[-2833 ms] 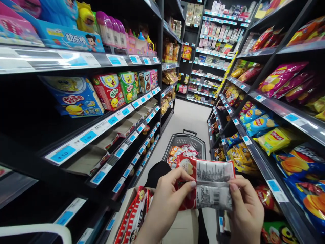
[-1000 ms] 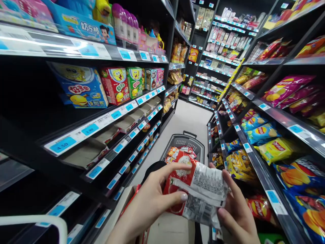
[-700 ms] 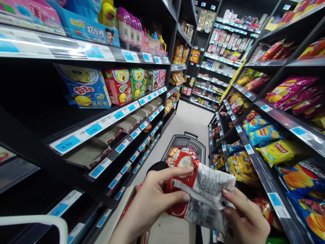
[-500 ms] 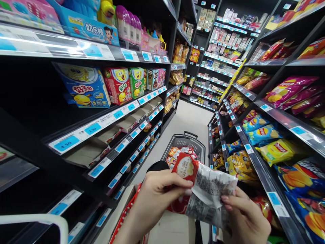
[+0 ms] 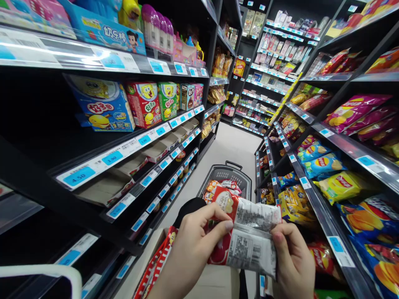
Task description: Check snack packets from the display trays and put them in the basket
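A red and silver snack packet is stretched between my two hands, its printed back with a barcode facing me. My left hand pinches the red end between thumb and fingers. At the silver end, my right hand grips the edge the same way. Beyond the packet stands a dark grey shopping basket with several red and orange packets in it, partly hidden by the held one. Below my hands lies an open cardboard box with red-and-white striped packaging at its left side.
Shelves of snack boxes with price labels run along the left. Bags of chips fill the right shelves. Pale floor leads to a stocked back shelf. A white curved bar shows at lower left.
The packet has turned flatter toward me and shifted slightly left, so its barcode shows clearly. My right hand has moved left with it. More of the striped packaging is visible.
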Tool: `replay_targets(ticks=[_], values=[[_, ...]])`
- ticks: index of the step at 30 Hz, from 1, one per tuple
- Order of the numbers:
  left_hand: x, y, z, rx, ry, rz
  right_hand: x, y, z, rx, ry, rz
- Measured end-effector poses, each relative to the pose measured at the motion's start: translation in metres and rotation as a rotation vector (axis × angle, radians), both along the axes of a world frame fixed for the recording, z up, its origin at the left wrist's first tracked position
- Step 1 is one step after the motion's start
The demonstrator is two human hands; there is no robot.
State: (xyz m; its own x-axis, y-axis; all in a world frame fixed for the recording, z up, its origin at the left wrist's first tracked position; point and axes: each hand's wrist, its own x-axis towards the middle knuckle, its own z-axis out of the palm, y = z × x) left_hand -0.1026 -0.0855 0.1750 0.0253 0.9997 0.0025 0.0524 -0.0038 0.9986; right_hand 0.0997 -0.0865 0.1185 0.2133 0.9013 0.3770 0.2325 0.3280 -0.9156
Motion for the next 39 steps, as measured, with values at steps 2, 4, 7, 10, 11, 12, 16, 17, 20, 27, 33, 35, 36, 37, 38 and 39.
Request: replay_targets(ticks=[2, 4, 7, 10, 11, 12, 16, 17, 20, 27, 33, 35, 36, 37, 38, 39], values=[[0.000, 0.003, -0.003, -0.039, -0.103, 0.018, 0.004, 0.004, -0.005, -0.006, 0.113, 0.062], [0.000, 0.006, -0.006, -0.041, -0.206, 0.025, 0.006, 0.006, -0.008, 0.038, 0.228, 0.148], [-0.002, 0.008, -0.009, -0.080, -0.370, -0.057, 0.004, 0.001, -0.008, 0.086, 0.369, 0.245], [-0.006, 0.008, -0.008, -0.249, -0.613, -0.160, 0.005, -0.006, -0.005, 0.068, 0.399, 0.194], [-0.007, 0.007, -0.007, -0.286, -0.701, -0.196, 0.007, -0.007, -0.004, 0.084, 0.354, 0.189], [-0.009, 0.006, -0.005, -0.299, -0.784, -0.242, 0.009, -0.006, -0.004, 0.122, 0.301, 0.183], [-0.009, 0.002, 0.002, -0.269, -0.881, -0.427, 0.011, 0.003, 0.000, 0.325, 0.154, 0.009], [-0.008, 0.002, 0.003, -0.265, -0.802, -0.421, 0.010, 0.005, 0.001, 0.377, 0.135, -0.052], [-0.002, 0.001, 0.001, -0.210, -0.390, -0.298, 0.007, 0.009, 0.005, 0.452, 0.091, -0.162], [-0.006, 0.002, -0.013, -0.277, 0.134, -0.380, 0.018, -0.001, 0.007, 0.091, 0.065, -0.169], [-0.007, 0.002, -0.013, -0.326, -0.141, -0.540, 0.021, -0.006, 0.015, -0.206, 0.242, 0.013], [-0.005, 0.003, -0.014, -0.348, -0.247, -0.567, 0.021, -0.008, 0.016, -0.310, 0.368, 0.017], [-0.005, 0.004, -0.015, -0.371, -0.289, -0.573, 0.022, -0.009, 0.016, -0.355, 0.428, -0.002], [-0.004, 0.004, -0.016, -0.385, -0.322, -0.568, 0.024, -0.010, 0.015, -0.389, 0.472, -0.031], [-0.003, 0.005, -0.018, -0.386, -0.348, -0.559, 0.026, -0.010, 0.013, -0.418, 0.488, -0.048], [-0.003, 0.005, -0.019, -0.374, -0.361, -0.553, 0.029, -0.010, 0.012, -0.435, 0.475, -0.050]])
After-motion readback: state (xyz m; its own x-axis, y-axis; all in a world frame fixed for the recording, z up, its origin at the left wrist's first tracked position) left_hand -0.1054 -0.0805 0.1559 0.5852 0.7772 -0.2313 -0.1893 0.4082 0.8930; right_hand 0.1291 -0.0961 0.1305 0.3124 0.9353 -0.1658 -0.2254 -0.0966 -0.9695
